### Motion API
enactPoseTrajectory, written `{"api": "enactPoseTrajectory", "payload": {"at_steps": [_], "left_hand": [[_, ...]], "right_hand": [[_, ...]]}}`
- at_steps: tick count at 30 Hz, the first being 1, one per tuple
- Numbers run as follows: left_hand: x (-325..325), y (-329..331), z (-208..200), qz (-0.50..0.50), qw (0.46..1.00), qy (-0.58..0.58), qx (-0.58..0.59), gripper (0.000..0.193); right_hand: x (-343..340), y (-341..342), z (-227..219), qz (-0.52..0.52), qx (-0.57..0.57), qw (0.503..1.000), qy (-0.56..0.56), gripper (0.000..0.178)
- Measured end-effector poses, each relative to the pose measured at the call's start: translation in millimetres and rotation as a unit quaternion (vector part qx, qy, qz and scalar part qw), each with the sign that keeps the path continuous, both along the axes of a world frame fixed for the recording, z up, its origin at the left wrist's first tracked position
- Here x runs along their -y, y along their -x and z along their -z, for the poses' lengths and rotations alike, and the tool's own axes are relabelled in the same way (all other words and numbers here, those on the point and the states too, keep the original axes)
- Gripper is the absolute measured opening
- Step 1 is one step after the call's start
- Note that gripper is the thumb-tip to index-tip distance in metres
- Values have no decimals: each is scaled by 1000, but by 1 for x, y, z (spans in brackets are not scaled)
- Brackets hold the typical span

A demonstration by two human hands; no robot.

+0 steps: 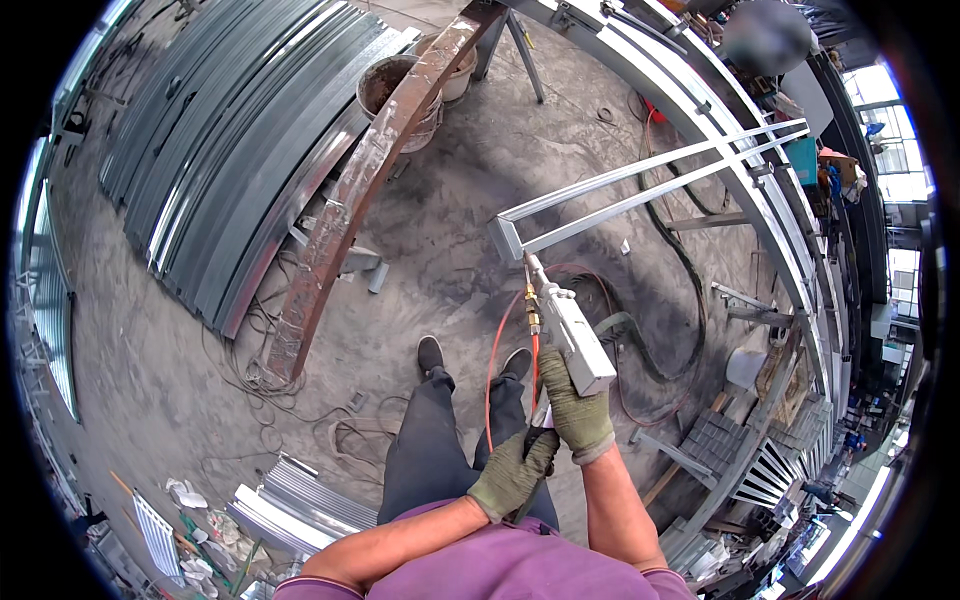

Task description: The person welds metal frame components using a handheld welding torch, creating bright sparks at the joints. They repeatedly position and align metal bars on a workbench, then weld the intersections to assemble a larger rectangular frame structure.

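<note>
A white welding gun with a long nozzle hangs in front of my legs. My right hand, in an olive knit glove, is closed around its rear end. My left hand, gloved alike, is closed just below and to the left, by a small dark part; what its fingers hold is mostly hidden. A brass fitting runs alongside the nozzle, with an orange hose leading down from it. The nozzle's tip is at or close to the near corner of a narrow metal frame; contact cannot be made out.
A curved metal rail sweeps along the right, under the frame's far end. Left stands a rusty beam, with buckets and stacked metal profiles beyond. Dark cables and red hoses curl over the concrete floor. Grey slats lie lower right.
</note>
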State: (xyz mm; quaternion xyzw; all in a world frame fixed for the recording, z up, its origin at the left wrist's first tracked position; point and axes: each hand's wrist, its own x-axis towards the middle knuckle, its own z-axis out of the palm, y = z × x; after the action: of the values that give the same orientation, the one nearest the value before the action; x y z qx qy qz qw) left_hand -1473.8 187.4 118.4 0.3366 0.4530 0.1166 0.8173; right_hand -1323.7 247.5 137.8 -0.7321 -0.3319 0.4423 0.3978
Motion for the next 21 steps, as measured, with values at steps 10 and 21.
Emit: {"api": "enactPoseTrajectory", "payload": {"at_steps": [10, 21], "left_hand": [[-20, 12, -6, 33, 999, 3, -10, 49], [-23, 23, -3, 36, 999, 26, -9, 47]], "right_hand": [[0, 7, 10, 18, 3, 1000, 7, 30], [-8, 21, 5, 53, 16, 998, 17, 24]]}}
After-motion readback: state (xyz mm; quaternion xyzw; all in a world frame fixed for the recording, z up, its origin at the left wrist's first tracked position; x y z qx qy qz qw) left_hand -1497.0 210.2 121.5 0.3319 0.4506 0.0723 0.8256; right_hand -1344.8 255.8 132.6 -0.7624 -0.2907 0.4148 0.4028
